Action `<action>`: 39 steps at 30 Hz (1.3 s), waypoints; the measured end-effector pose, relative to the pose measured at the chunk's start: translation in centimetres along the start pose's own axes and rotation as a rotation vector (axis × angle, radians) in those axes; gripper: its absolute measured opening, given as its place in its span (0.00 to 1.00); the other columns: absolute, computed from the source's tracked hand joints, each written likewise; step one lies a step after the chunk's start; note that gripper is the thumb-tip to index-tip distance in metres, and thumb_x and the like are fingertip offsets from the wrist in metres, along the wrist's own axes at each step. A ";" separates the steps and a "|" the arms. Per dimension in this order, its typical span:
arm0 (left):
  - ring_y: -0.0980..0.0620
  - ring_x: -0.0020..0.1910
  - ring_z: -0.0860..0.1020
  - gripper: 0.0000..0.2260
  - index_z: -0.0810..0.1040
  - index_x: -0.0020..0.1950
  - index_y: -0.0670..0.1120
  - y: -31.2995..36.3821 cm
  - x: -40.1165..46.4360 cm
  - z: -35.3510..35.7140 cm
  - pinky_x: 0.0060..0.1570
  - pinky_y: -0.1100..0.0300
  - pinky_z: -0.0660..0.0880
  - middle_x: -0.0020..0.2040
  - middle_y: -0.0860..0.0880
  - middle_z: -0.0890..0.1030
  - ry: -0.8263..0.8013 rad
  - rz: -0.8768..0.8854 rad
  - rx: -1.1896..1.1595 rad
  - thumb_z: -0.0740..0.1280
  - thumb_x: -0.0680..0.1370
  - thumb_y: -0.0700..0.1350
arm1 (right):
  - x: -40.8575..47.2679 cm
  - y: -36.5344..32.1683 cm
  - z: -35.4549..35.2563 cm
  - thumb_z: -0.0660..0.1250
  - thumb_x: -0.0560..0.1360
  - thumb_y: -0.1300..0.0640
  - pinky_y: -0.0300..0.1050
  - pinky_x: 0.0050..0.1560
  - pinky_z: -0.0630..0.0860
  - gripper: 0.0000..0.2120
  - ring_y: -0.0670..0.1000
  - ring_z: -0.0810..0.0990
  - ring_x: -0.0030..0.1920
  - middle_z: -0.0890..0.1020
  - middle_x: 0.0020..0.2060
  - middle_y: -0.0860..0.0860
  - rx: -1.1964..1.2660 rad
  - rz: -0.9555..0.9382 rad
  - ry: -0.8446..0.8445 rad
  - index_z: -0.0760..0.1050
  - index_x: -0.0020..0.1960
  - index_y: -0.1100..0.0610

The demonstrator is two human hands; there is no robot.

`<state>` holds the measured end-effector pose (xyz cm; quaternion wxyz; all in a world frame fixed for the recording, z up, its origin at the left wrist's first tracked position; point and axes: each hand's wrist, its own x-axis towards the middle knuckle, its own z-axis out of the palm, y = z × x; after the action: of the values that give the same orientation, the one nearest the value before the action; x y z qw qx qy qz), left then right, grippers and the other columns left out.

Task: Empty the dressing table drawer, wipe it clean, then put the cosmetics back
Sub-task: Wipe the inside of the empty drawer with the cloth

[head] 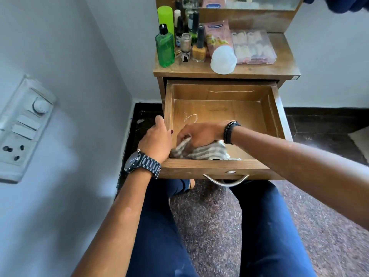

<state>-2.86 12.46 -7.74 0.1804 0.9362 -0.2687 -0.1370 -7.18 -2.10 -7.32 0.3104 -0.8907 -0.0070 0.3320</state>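
The right hand is pressing a striped cloth into the drawer, fingers curled on it, while the left hand is gripping the side wall to steady it (cosmetics are waiting on the worktop).

Pale wall, switchboard, speckled stone floor, dark skirting

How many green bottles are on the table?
2: a tall light green bottle at the back left, and a darker green bottle with a black cap before it. Others may hide behind.
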 end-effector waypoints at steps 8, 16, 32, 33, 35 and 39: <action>0.51 0.31 0.69 0.08 0.64 0.55 0.42 0.7 -0.6 0.1 0.24 0.59 0.59 0.44 0.45 0.75 0.030 -0.012 0.007 0.55 0.81 0.45 | -2.7 0.9 -0.9 0.65 0.75 0.54 0.54 0.64 0.72 0.20 0.51 0.77 0.55 0.76 0.61 0.45 -0.130 0.133 -0.172 0.70 0.67 0.46; 0.43 0.40 0.77 0.15 0.59 0.66 0.39 1.5 -0.8 1.2 0.29 0.55 0.67 0.54 0.41 0.76 0.033 -0.059 0.025 0.53 0.79 0.39 | -8.4 4.8 -3.1 0.57 0.73 0.65 0.42 0.56 0.72 0.22 0.52 0.75 0.60 0.78 0.62 0.50 -0.461 0.415 -0.402 0.74 0.65 0.55; 0.53 0.32 0.70 0.09 0.65 0.60 0.42 0.5 -0.5 0.8 0.26 0.61 0.60 0.44 0.45 0.76 0.050 -0.113 -0.188 0.57 0.80 0.42 | -4.2 0.2 -1.3 0.64 0.75 0.65 0.36 0.39 0.78 0.20 0.48 0.79 0.39 0.79 0.57 0.44 -0.076 0.017 -0.080 0.76 0.63 0.50; 0.53 0.35 0.71 0.11 0.65 0.61 0.43 0.7 -0.5 0.9 0.28 0.61 0.61 0.48 0.44 0.76 0.062 -0.113 -0.182 0.58 0.80 0.41 | -5.3 0.9 -1.7 0.64 0.75 0.65 0.32 0.35 0.73 0.19 0.42 0.76 0.36 0.80 0.52 0.43 -0.108 0.058 -0.088 0.77 0.61 0.49; 0.50 0.44 0.74 0.15 0.64 0.66 0.44 0.8 -0.7 0.9 0.34 0.58 0.66 0.57 0.44 0.75 0.087 -0.104 -0.166 0.58 0.79 0.41 | -7.3 2.5 -2.7 0.65 0.75 0.62 0.31 0.36 0.70 0.16 0.37 0.75 0.38 0.78 0.45 0.38 -0.176 0.161 -0.133 0.77 0.58 0.46; 0.47 0.57 0.75 0.23 0.60 0.72 0.47 1.1 -1.1 0.9 0.41 0.57 0.68 0.66 0.45 0.69 0.122 -0.065 -0.152 0.61 0.78 0.41 | -9.7 5.7 -4.1 0.66 0.74 0.64 0.38 0.48 0.79 0.17 0.47 0.79 0.47 0.80 0.55 0.47 -0.263 0.389 -0.261 0.77 0.60 0.50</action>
<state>-4.55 11.99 -7.95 0.2623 0.9347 -0.2155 -0.1056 -13.42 -11.08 -2.35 0.1189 -0.8576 0.0812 0.4938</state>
